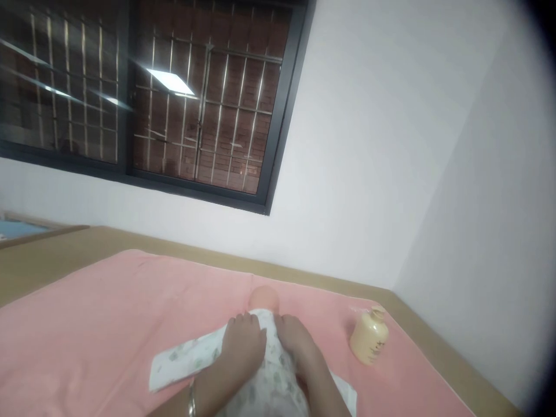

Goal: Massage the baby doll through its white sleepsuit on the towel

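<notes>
Left hand (243, 343) on doll (263, 297), towel (87, 324) stretching leftward

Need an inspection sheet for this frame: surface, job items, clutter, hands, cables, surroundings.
Surface: pink sheet spread over a tan platform.
Job's things: doll, only its head showing, wrapped in a patterned white cloth.
Clutter: cream pump bottle standing on the sheet, right of the doll, apart from it.
Hands: left hand and right hand palm-down on the wrapped doll; whether they grip the cloth cannot be told. Bangle on the left wrist.
Cables: nothing seen.
Surroundings: barred window, white walls meeting in a corner.
</notes>
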Tool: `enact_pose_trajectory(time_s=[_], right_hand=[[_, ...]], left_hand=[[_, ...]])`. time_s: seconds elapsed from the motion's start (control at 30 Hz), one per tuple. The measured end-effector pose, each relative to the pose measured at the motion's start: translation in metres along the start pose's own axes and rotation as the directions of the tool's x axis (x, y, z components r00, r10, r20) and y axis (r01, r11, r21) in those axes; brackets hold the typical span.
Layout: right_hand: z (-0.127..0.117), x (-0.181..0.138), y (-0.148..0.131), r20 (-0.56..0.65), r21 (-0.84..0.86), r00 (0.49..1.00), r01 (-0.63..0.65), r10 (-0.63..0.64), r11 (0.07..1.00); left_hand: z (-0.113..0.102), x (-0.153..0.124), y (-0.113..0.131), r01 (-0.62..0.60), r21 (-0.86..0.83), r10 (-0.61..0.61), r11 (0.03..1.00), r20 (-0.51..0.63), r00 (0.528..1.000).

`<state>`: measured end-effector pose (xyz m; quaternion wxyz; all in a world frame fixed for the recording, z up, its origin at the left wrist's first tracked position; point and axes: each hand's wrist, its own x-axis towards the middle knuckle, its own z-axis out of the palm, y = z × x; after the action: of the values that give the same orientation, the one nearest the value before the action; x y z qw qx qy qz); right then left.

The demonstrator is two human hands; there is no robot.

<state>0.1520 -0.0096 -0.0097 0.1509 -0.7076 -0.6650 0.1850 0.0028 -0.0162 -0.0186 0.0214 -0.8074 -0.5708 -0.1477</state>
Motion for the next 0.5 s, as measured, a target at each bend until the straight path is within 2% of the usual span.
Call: enact_pose_trajectory(time_s=[0.03,0.1,0.17,0.23,0.37,0.5], right_hand=[[-0.004,-0.008,-0.004,-0.017,-0.034,1.000,0.005,-0.005,0.999],[-0.011,-0.026,-0.014,-0.035,-0.109,0.998,0.052,-0.056,0.993],[-0.016,-0.039,-0.023,-0.038,-0.129,0.993,0.107,-0.113,0.986],[-0.018,-0.043,-0.026,-0.032,-0.116,0.992,0.121,-0.125,0.986],[-0.009,-0.022,-0.013,-0.023,-0.062,0.999,0.030,-0.032,0.998],[0.003,0.003,-0.001,-0.032,-0.007,0.996,-0.080,0.079,0.997]], left_hand=[[-0.001,0.005,-0.005,0.026,-0.035,-0.025,0.999,0.026,0.999],[-0.003,0.017,-0.017,0.100,-0.133,-0.080,0.986,0.147,0.986],[-0.006,0.026,-0.027,0.171,-0.238,-0.095,0.956,0.298,0.950],[-0.009,0.029,-0.032,0.198,-0.260,-0.094,0.945,0.362,0.927],[-0.009,0.014,-0.020,0.039,-0.077,-0.023,0.996,0.202,0.979],[-0.008,0.000,-0.001,-0.116,0.016,0.113,0.993,0.117,0.987]])
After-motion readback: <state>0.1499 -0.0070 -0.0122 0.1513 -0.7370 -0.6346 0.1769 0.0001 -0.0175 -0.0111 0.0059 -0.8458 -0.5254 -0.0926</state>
